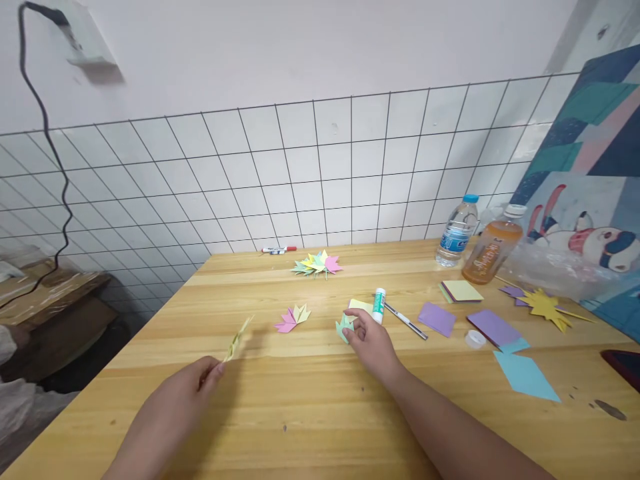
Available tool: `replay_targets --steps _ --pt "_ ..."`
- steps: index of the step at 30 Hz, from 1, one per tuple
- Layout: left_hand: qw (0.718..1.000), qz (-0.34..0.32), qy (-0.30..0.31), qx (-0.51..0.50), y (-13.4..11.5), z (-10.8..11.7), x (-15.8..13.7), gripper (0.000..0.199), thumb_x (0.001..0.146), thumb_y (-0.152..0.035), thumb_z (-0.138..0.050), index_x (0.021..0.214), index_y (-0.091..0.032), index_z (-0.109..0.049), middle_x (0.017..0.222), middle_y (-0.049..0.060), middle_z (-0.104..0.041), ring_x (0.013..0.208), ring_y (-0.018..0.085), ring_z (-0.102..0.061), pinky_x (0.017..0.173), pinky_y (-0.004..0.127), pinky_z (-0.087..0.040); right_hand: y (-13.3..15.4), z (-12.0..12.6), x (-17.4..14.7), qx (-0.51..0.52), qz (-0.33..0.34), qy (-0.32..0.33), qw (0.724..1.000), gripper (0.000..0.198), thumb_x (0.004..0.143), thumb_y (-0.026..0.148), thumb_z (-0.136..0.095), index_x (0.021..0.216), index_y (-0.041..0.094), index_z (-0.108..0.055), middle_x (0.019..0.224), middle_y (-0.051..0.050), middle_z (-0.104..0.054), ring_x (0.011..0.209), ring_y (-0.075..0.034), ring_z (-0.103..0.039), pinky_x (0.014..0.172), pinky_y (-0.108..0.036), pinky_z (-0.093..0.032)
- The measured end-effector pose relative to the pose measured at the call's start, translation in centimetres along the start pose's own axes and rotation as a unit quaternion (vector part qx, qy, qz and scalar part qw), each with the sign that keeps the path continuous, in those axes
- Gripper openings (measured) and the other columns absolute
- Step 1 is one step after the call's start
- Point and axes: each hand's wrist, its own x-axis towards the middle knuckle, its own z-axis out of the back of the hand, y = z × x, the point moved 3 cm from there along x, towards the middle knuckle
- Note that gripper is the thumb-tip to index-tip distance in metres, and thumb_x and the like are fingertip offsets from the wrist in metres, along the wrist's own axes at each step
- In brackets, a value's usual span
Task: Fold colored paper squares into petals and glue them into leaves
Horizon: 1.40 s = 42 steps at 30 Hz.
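My left hand [183, 393] is closed in a pinch on a pale yellow folded paper piece [237, 340], held edge-on above the table. Thumb and fingers of my right hand [373, 343] close on a mint green folded paper piece [343, 328] at the table surface. Between the two hands lies a pink and yellow pair of folded pieces [293, 319], side by side. A glue stick [379, 307] stands just behind my right hand, with a pale yellow paper [361, 306] and a pen [406, 321] near it.
Farther back lies a multicoloured paper cluster [317, 264] and markers [279, 250]. At right are a water bottle [456, 233], an orange drink bottle [494, 247], purple paper [437, 319], blue paper [526, 375], a white cap [475, 339] and a yellow star-shaped paper [545, 309].
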Motion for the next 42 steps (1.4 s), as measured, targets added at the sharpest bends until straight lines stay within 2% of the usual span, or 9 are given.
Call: replay_targets --steps 2,6,11,14,19,26,31,34,42 --pt "0.994 -0.012 0.032 -0.103 -1.6 -0.2 0.2 0.036 0.074 -0.054 -0.049 0.061 -0.021 -0.056 0.059 0.000 -0.058 0.058 0.018 -0.055 0.055 0.024 -0.041 -0.1 0.0 0.1 -0.005 -0.002 -0.004 1.000 0.032 0.075 0.029 -0.051 0.106 0.024 -0.056 0.071 0.004 -0.049 0.052 -0.011 -0.044 0.054 -0.023 -0.036" --pt "0.954 -0.001 0.071 -0.292 -5.2 -1.7 0.8 0.036 0.075 -0.054 -0.052 0.073 -0.019 -0.060 0.067 0.002 -0.058 0.065 0.017 -0.054 0.059 0.024 -0.045 -0.2 0.1 0.2 -0.012 -0.005 -0.026 1.000 0.033 0.076 0.028 -0.051 0.108 0.023 -0.055 0.074 0.002 -0.053 0.052 -0.011 -0.045 0.054 -0.024 -0.038" --pt "0.914 -0.041 0.111 -0.389 -9.5 -4.7 1.8 0.033 0.074 -0.051 -0.057 0.073 -0.018 -0.061 0.069 0.002 -0.059 0.066 0.015 -0.054 0.059 0.023 -0.046 -0.1 0.3 0.4 -0.029 0.041 -0.077 0.996 0.038 0.075 0.025 -0.051 0.113 0.021 -0.053 0.110 -0.006 -0.053 0.054 -0.010 -0.045 0.062 -0.028 -0.045" --pt "0.896 -0.054 0.122 -0.423 -10.8 -6.6 2.5 0.031 0.073 -0.049 -0.060 0.072 -0.017 -0.061 0.070 0.002 -0.059 0.067 0.015 -0.056 0.058 0.023 -0.046 0.2 0.5 0.3 -0.038 0.052 -0.093 0.994 0.034 0.075 0.022 -0.050 0.109 0.021 -0.052 0.109 -0.006 -0.053 0.057 -0.011 -0.046 0.063 -0.029 -0.045" --pt "0.890 -0.024 0.084 -0.448 -9.6 -9.7 3.7 0.034 0.066 -0.049 -0.066 0.074 -0.016 -0.062 0.068 0.003 -0.061 0.068 0.016 -0.056 0.058 0.022 -0.046 1.2 0.8 -0.2 -0.047 0.073 -0.106 0.991 0.023 0.077 0.018 -0.047 0.100 0.020 -0.050 0.097 -0.003 -0.056 0.058 -0.011 -0.044 0.063 -0.027 -0.042" --pt "0.881 -0.025 0.085 -0.464 -7.9 -11.2 3.5 0.032 0.064 -0.045 -0.069 0.064 -0.016 -0.058 0.061 -0.001 -0.055 0.057 0.011 -0.050 0.054 0.020 -0.043 2.6 0.1 -1.7 -0.057 0.162 -0.022 0.985 0.018 0.080 0.016 -0.046 0.097 0.021 -0.051 0.082 0.000 -0.059 0.070 -0.014 -0.052 0.068 -0.025 -0.040" --pt "0.886 -0.019 0.072 -0.459 -8.2 -11.5 3.1 0.031 0.064 -0.045 -0.069 0.066 -0.016 -0.058 0.057 -0.003 -0.051 0.054 0.011 -0.048 0.052 0.020 -0.042 3.9 -0.4 -2.8 -0.134 0.215 0.062 0.965 0.043 0.081 0.016 -0.045 0.123 0.027 -0.044 0.087 0.001 -0.061 0.082 -0.015 -0.055 0.074 -0.027 -0.039" --pt "0.899 -0.024 0.072 -0.430 -8.3 -12.1 3.2 0.031 0.065 -0.045 -0.068 0.064 -0.016 -0.059 0.053 -0.004 -0.051 0.050 0.010 -0.046 0.049 0.020 -0.038 4.3 -0.8 -3.2 -0.200 0.206 0.108 0.952 0.059 0.081 0.019 -0.046 0.136 0.031 -0.028 0.088 0.001 -0.062 0.081 -0.016 -0.055 0.071 -0.027 -0.038" --pt "0.925 -0.059 0.047 -0.371 -9.0 -12.9 3.0 0.032 0.063 -0.047 -0.069 0.062 -0.016 -0.060 0.056 -0.002 -0.060 0.053 0.012 -0.051 0.052 0.021 -0.038 4.5 -1.4 -3.3 -0.277 0.159 0.136 0.938 0.071 0.082 0.024 -0.045 0.143 0.028 -0.009 0.087 0.000 -0.064 0.079 -0.018 -0.057 0.064 -0.027 -0.035"
